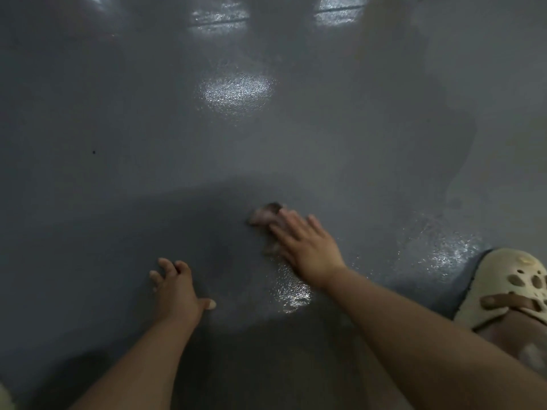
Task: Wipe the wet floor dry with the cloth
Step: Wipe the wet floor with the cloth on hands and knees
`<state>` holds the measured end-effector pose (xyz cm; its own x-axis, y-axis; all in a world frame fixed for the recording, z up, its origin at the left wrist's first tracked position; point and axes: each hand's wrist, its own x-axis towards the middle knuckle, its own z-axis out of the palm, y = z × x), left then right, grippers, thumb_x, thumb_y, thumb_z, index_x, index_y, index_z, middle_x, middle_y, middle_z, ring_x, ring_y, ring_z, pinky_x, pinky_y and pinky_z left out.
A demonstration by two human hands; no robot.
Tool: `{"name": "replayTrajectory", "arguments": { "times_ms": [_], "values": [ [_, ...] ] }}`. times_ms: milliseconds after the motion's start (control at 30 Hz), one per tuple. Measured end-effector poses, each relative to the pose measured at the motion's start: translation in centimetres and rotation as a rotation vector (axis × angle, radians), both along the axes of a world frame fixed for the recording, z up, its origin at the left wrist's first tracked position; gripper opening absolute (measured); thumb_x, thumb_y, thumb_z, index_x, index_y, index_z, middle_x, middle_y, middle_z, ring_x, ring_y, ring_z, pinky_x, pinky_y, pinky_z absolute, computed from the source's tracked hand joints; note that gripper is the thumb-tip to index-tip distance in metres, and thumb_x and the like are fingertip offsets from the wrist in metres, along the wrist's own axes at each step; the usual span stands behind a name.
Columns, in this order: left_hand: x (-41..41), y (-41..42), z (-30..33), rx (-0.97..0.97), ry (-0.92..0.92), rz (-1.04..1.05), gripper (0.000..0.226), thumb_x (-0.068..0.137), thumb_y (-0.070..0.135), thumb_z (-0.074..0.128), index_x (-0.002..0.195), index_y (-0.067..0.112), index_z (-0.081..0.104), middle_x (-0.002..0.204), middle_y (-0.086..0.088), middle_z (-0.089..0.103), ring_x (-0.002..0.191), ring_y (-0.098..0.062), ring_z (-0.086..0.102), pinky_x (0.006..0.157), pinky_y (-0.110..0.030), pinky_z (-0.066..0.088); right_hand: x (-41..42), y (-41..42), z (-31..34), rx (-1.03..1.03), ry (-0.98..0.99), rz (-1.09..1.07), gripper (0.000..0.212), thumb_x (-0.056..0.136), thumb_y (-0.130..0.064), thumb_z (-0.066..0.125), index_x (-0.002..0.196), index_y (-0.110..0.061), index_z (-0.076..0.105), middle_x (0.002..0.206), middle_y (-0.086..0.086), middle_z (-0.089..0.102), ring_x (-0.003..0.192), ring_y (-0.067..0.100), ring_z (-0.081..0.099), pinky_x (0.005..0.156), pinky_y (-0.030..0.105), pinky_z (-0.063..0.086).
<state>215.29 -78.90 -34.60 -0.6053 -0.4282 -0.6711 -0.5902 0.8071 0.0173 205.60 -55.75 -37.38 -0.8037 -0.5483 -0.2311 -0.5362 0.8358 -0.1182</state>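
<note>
On floor (118,202), right hand (307,250) presses cloth (265,216) flat

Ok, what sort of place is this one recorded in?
Probably indoors, maybe a workshop or utility room, though no walls or furniture show. The grey speckled floor looks coated and mirrors ceiling lights. The right hand presses a cloth on it beside a foam clog.

Cream perforated clog (512,287), lower right

I see a small pinkish cloth (265,218), crumpled on the glossy grey floor (148,128) (wet sheen in patches), approx. centre-right.
</note>
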Motion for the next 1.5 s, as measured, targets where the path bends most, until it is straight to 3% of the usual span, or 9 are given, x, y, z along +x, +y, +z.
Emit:
{"name": "replayTrajectory", "arguments": {
  "times_ms": [133, 200, 300, 467, 633, 767, 867, 1167, 1500],
  "values": [
    [-0.5, 0.1, 0.4, -0.004, -0.037, -0.018, 0.104, 0.079, 0.038, 0.074, 0.148, 0.000, 0.006, 0.155, -0.024, -0.012, 0.142, -0.046, -0.003, 0.115, -0.046, 0.015, -1.8, 4.6, 1.7, 0.116, -0.081, -0.407, 0.055, 0.100, -0.047, 0.026, 0.151, -0.033, 0.011, 0.160, 0.002, 0.000, 0.147, 0.025, 0.006, 0.117, 0.042, 0.006],
    [-0.7, 0.3, 1.4, -0.011, -0.088, -0.038, 0.106, 0.081, 0.040, 0.072, 0.149, -0.001, 0.001, 0.154, -0.025, -0.012, 0.142, -0.045, -0.002, 0.115, -0.045, 0.015, -1.3, 5.5, 3.4, 0.164, -0.143, -0.431, 0.057, 0.100, -0.046, 0.029, 0.151, -0.035, 0.006, 0.160, 0.002, -0.007, 0.147, 0.026, -0.003, 0.117, 0.042, 0.000],
    [-0.8, 1.1, 3.7, 0.032, -0.120, -0.066, 0.105, 0.080, 0.038, 0.073, 0.152, 0.008, 0.002, 0.156, -0.020, -0.008, 0.144, -0.039, 0.002, 0.117, -0.046, 0.017, 0.2, 5.3, 5.9, 0.118, -0.195, -0.400, 0.056, 0.098, -0.039, 0.040, 0.149, -0.033, 0.020, 0.160, 0.005, 0.004, 0.146, 0.026, 0.004, 0.117, 0.041, 0.004],
    [-0.6, 5.5, 9.6, 0.121, 0.036, -0.180, 0.090, 0.083, 0.035, 0.070, 0.152, 0.019, 0.014, 0.159, -0.011, 0.005, 0.145, -0.030, 0.012, 0.116, -0.042, 0.021, 4.1, 5.0, 9.8, -0.052, -0.270, -0.517, 0.047, 0.096, -0.033, 0.042, 0.143, -0.027, 0.037, 0.150, 0.010, 0.029, 0.138, 0.032, 0.026, 0.115, 0.039, 0.021],
    [1.2, 9.7, 15.8, 0.081, 0.201, -0.243, 0.080, 0.085, 0.033, 0.068, 0.149, 0.021, 0.023, 0.157, -0.010, 0.013, 0.143, -0.030, 0.019, 0.114, -0.040, 0.025, 7.5, 6.0, 15.4, -0.261, -0.170, -0.462, 0.044, 0.097, -0.027, 0.042, 0.141, -0.031, 0.039, 0.151, 0.006, 0.029, 0.129, 0.020, 0.038, 0.105, 0.033, 0.031],
    [3.5, 12.5, 19.8, 0.054, 0.327, -0.258, 0.070, 0.086, 0.030, 0.067, 0.145, 0.019, 0.032, 0.154, -0.010, 0.017, 0.139, -0.031, 0.022, 0.110, -0.040, 0.030, 9.7, 7.9, 18.9, -0.184, -0.152, -0.489, 0.043, 0.096, -0.026, 0.044, 0.134, -0.006, 0.046, 0.134, 0.023, 0.043, 0.121, 0.037, 0.043, 0.100, 0.036, 0.033],
    [4.4, 13.5, 21.4, 0.057, 0.371, -0.272, 0.070, 0.084, 0.030, 0.069, 0.144, 0.020, 0.034, 0.153, -0.009, 0.019, 0.138, -0.031, 0.023, 0.107, -0.040, 0.032, 10.8, 8.6, 20.0, -0.179, -0.184, -0.553, 0.048, 0.092, -0.034, 0.039, 0.124, -0.001, 0.054, 0.128, 0.026, 0.047, 0.121, 0.038, 0.042, 0.102, 0.039, 0.034],
    [4.1, 13.7, 21.4, 0.136, 0.389, -0.318, 0.077, 0.084, 0.031, 0.070, 0.147, 0.025, 0.027, 0.158, -0.008, 0.005, 0.141, -0.032, 0.016, 0.109, -0.043, 0.028, 12.6, 7.6, 21.0, -0.127, -0.179, -0.564, 0.037, 0.095, -0.020, 0.042, 0.128, -0.004, 0.049, 0.132, 0.019, 0.042, 0.125, 0.035, 0.037, 0.102, 0.036, 0.031],
    [-1.7, 15.8, 16.4, 0.172, 0.283, -0.363, 0.081, 0.086, 0.030, 0.068, 0.150, 0.025, 0.019, 0.158, -0.008, 0.002, 0.143, -0.030, 0.012, 0.110, -0.043, 0.026, 7.9, 6.1, 17.9, -0.148, -0.234, -0.569, 0.055, 0.098, -0.026, 0.040, 0.149, -0.016, 0.024, 0.152, 0.014, 0.024, 0.139, 0.030, 0.022, 0.110, 0.035, 0.024]
  ]
}}
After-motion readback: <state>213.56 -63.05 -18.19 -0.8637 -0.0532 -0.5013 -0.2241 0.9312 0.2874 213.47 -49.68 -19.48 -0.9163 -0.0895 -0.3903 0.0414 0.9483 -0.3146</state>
